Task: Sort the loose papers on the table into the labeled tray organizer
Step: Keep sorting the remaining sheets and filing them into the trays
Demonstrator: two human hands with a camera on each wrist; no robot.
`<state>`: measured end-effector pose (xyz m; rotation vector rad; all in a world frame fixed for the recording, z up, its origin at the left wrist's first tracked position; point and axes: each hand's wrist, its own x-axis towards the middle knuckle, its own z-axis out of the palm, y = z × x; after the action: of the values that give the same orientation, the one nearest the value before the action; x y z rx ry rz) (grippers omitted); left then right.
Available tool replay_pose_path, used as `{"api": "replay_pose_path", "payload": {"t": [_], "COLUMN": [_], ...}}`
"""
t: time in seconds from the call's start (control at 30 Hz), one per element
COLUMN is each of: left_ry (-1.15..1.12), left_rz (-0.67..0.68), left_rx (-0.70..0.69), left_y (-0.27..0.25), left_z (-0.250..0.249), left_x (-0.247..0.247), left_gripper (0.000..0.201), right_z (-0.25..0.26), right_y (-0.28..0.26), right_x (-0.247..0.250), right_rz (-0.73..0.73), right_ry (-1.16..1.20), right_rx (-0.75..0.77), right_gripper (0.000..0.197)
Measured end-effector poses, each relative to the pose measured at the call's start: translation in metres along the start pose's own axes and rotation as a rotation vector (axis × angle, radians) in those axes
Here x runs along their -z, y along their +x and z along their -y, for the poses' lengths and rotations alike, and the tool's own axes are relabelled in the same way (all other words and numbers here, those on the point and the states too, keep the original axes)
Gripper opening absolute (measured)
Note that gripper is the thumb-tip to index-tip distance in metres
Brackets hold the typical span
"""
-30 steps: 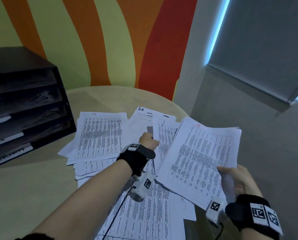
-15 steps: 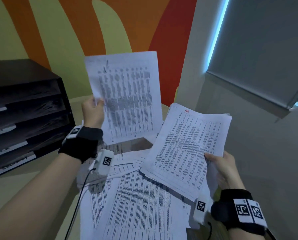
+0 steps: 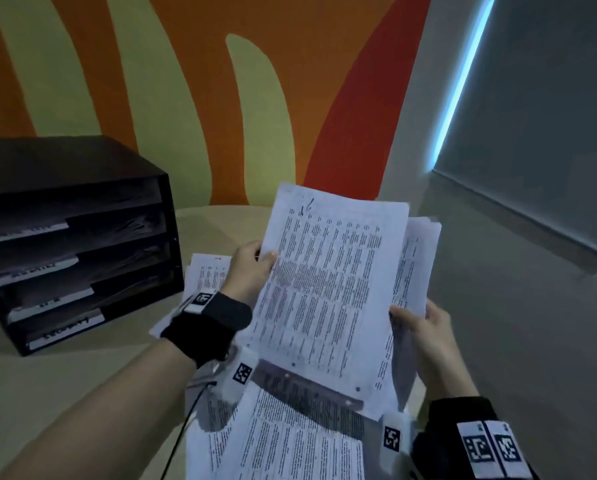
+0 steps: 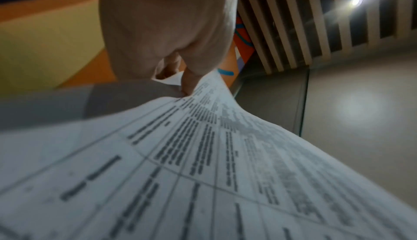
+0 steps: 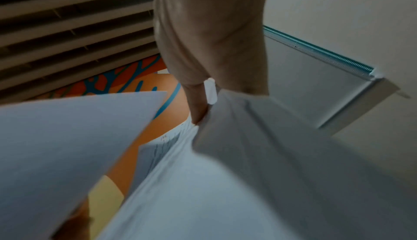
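Two hands, both busy with paper. Left hand pinches one printed sheet by its left edge, thumb on the front and fingers behind, so that grip is clamped on a single page. Right hand grips a stack of papers at its lower edge; how many pages are in it I can't tell, only that several edges fan out at the top right. The single sheet sits in front of the stack, just left of the right hand's grip, tilted up toward the camera and covering most of it.

That sheet is white, dense with columns of small black print in a table grid, with a dark scribble near the top. From the left wrist view the text is blurred.

Below both grips, more loose papers lie overlapping on the beige desk. One black tray organizer stands off to the left of the left hand, with four labeled slots stacked up.
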<state>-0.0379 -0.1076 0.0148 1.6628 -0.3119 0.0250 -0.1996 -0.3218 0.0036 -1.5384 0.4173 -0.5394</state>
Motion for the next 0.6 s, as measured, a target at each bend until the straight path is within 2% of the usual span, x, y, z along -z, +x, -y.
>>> {"api": "replay_pose_path", "payload": {"t": [0.07, 0.13, 0.27, 0.33, 0.37, 0.43, 0.5, 0.6], "left_ry": [-0.05, -0.103, -0.142, -0.128, -0.098, -0.047, -0.054, -0.174], "left_rz": [0.024, 0.032, 0.065, 0.108, 0.107, 0.078, 0.044, 0.031], "left_rx": [0.073, 0.132, 0.173, 0.121, 0.08, 0.001, -0.081, -0.213], "left_y": [-0.002, -0.002, -0.004, -0.007, -0.007, -0.008, -0.006, -0.008], "left_z": [0.011, 0.015, 0.015, 0.017, 0.017, 0.014, 0.005, -0.012], "left_x": [-0.009, -0.011, -0.004, -0.002, -0.002, -0.001, 0.001, 0.007], "left_gripper": [0.012, 0.012, 0.029, 0.026, 0.02, 0.012, 0.013, 0.018], "right_z": [0.002, 0.003, 0.006, 0.007, 0.007, 0.01, 0.016, 0.028], "right_y": [-0.004, -0.007, -0.011, -0.013, -0.014, -0.016, -0.017, -0.018], "right_x": [-0.013, -0.021, -0.03, -0.035, -0.038, -0.04, -0.04, -0.037], "right_rz": [0.046, 0.066, 0.014, 0.006, 0.011, 0.037, 0.061, 0.063], "right_ry": [-0.008, 0.004, 0.144, 0.161, 0.114, -0.041, -0.131, -0.135], "right_rx": [0.003, 0.004, -0.003, 0.048, 0.089, 0.184, 0.261, 0.384], "right_gripper": [0.008, 0.021, 0.044, 0.056, 0.053, 0.035, 0.037, 0.035]}}
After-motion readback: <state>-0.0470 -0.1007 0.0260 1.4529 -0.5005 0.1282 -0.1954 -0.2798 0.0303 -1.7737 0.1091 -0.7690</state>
